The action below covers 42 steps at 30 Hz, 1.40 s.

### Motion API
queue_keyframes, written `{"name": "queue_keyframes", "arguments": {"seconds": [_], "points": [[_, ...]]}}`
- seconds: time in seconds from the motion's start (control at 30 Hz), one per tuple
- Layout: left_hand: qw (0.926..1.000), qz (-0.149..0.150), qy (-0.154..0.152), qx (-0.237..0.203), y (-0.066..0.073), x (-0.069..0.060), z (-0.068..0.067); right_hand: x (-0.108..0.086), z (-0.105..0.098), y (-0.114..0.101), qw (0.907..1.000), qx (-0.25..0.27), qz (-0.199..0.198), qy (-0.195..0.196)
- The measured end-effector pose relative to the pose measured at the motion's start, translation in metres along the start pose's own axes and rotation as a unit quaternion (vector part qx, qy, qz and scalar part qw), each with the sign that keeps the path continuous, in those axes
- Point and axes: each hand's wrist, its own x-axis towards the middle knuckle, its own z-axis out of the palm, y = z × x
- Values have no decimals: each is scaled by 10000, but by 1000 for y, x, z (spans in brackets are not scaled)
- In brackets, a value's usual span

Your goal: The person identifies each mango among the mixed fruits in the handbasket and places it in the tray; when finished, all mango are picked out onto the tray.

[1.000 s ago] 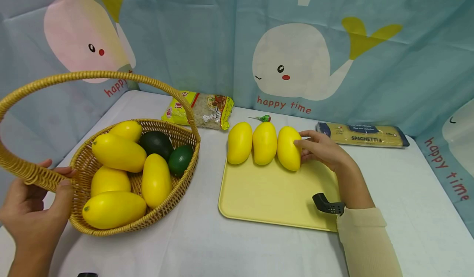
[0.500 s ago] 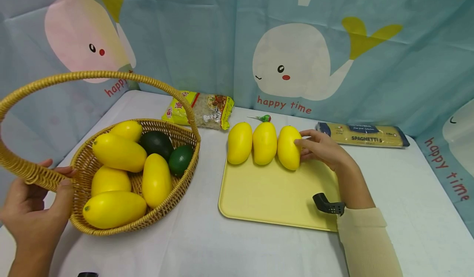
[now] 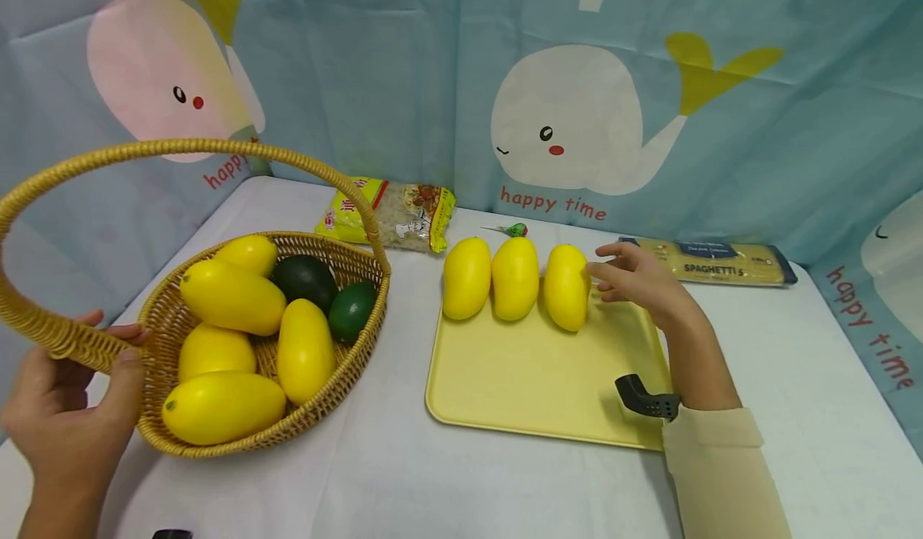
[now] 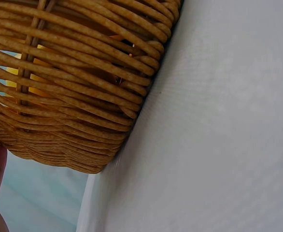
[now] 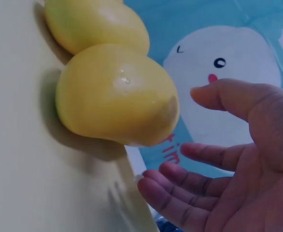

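Observation:
My left hand (image 3: 72,411) grips the wicker basket (image 3: 352,376) where its arched handle (image 3: 288,156) meets the left rim. Several yellow mangoes (image 3: 232,296) and two dark green avocados (image 3: 304,283) lie inside it. Three mangoes stand side by side along the far edge of a yellow tray (image 3: 519,387). Beside the rightmost mango (image 3: 566,287), my right hand (image 3: 638,279) has its fingers extended and holds nothing. The right wrist view shows a gap between thumb and mango (image 5: 115,96). The left wrist view has the basket's woven side (image 4: 69,96), with only part of the hand.
Behind the basket lies a yellow food packet (image 3: 404,215). A small green-and-red wrapped item (image 3: 516,231) is behind the mangoes. A spaghetti pack (image 3: 721,263) lies at the back right, partly behind my right hand. A printed curtain (image 3: 404,82) hangs behind the white-covered table (image 3: 360,475).
My right hand has let go of the rightmost mango and moved slightly right, away from it. That mango has shifted a little to the right. The left hand and basket look unchanged.

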Motion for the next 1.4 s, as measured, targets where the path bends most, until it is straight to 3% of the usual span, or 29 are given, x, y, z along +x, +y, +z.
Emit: {"name": "queue_keyframes", "arguments": {"seconds": [0.27, 0.57, 1.0, 1.2, 1.4], "points": [[10000, 13, -2, 30, -1, 0, -1, -3, 3, -7, 9996, -258, 104, 39], [10000, -6, -25, 53, -1, 0, -1, 4, 14, -9, 9995, -98, 247, -162], [10000, 18, -22, -2, -1, 0, -1, 4, 12, -9, 9993, -199, 223, -217], [10000, -8, -42, 43, -2, 1, -1, -2, 9, -13, 9987, -516, 18, 45], [9999, -22, -43, 102, -1, 0, -2, -15, 18, -33, 9948, -632, -580, 550]]}}
